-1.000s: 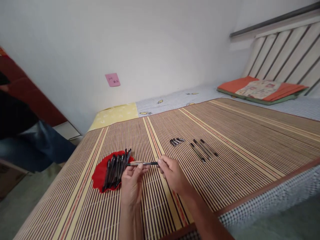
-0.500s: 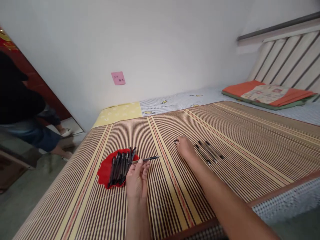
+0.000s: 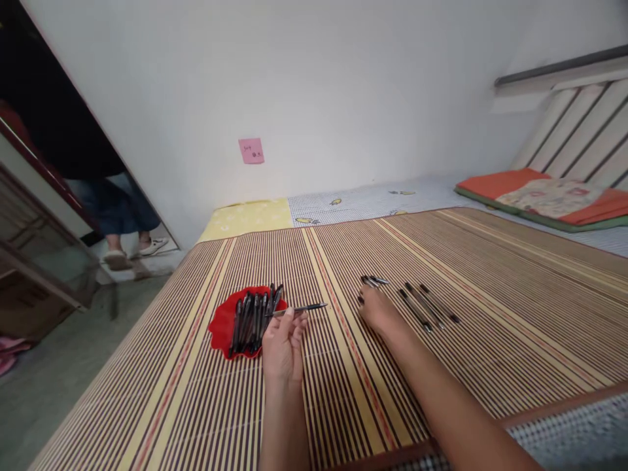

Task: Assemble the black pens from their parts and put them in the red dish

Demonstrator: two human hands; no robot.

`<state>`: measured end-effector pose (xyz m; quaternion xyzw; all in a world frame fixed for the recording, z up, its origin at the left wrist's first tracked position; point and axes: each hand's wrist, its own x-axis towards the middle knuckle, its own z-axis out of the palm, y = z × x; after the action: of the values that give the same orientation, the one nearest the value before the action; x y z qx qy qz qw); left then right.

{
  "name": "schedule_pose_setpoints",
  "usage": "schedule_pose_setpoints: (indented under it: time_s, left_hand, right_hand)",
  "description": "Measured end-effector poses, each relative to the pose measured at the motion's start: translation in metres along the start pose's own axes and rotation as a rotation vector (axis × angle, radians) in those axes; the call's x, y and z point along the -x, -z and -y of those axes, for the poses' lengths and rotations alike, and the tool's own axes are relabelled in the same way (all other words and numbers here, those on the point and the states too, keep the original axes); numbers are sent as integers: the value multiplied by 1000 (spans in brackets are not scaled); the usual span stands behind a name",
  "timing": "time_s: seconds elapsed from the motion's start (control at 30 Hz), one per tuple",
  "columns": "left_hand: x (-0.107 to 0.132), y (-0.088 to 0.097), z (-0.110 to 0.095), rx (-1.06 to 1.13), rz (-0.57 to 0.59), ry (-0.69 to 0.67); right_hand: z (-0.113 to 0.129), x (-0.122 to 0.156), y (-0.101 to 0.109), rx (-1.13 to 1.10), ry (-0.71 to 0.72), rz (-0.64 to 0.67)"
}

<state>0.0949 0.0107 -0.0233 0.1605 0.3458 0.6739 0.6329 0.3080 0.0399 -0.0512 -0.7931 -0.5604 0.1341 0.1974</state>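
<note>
My left hand (image 3: 284, 343) pinches a black pen (image 3: 311, 307) between thumb and fingers, its bare tip pointing right. It hovers just right of a red scalloped tray (image 3: 222, 325) with several black pens (image 3: 252, 320) lying side by side in it. My right hand (image 3: 377, 307) rests low over the mat, fingertips closed around a small black piece (image 3: 360, 299) that looks like a pen cap, largely hidden. Just beyond its fingers lie several short dark-and-silver pieces (image 3: 377, 280), apparently pen caps. To its right, three slim pens (image 3: 426, 306) lie roughly parallel.
A striped bamboo mat (image 3: 196, 392) covers the bed. Folded orange and green cloth (image 3: 520, 190) lies at the far right by a white slatted headboard (image 3: 589, 124). A pink note (image 3: 252, 151) is on the wall. At left, a person (image 3: 120, 203) stands in the doorway.
The view has swung slightly left. My right hand has drawn back a little toward me, so the short pieces beyond it show. My left hand still holds the pen. The person has changed position.
</note>
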Motion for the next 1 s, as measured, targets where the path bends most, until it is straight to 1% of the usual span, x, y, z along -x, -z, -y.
schedule_pose_setpoints:
  time_s: [0.1, 0.13, 0.17, 0.27, 0.3, 0.33, 0.37, 0.43, 0.53, 0.63, 0.77, 0.93, 1.0]
  left_hand:
    - [-1, 1, 0, 12, -5, -1]
    - [-1, 1, 0, 13, -7, 1]
    - [-2, 1, 1, 13, -7, 1]
    - [-1, 2, 3, 9, 3, -3]
    - [-1, 2, 4, 6, 9, -4]
    - [0, 2, 6, 1, 14, -3]
    - [0, 2, 7, -6, 19, -2]
    - [1, 1, 9, -19, 31, 0]
    - [2, -1, 11, -33, 50, 0]
    - [4, -3, 12, -34, 50, -2]
    - [4, -3, 11, -49, 56, -16]
    - [5, -1, 12, -86, 101, -20]
    - [6, -1, 11, -104, 132, -21]
  right_hand:
    - [-2, 28, 3, -144, 76, -24]
    - [-1, 37, 3, -259, 89, -40]
    - [0, 46, 2, -437, 88, -59]
    - [10, 67, -2, -1178, 8, -116]
    - [15, 72, -4, -1372, -21, -120]
    - [20, 75, -5, -1486, -36, -112]
    - [25, 77, -6, -1548, -39, -103]
    - [33, 79, -5, -1573, -21, -96]
    - [39, 78, -2, -1525, 17, -95]
    - [40, 78, 1, -1489, 40, -67]
    - [39, 78, 3, -1470, 36, -65]
    - [37, 78, 0, -1430, 62, -24]
    - [38, 79, -3, -1421, 80, 16]
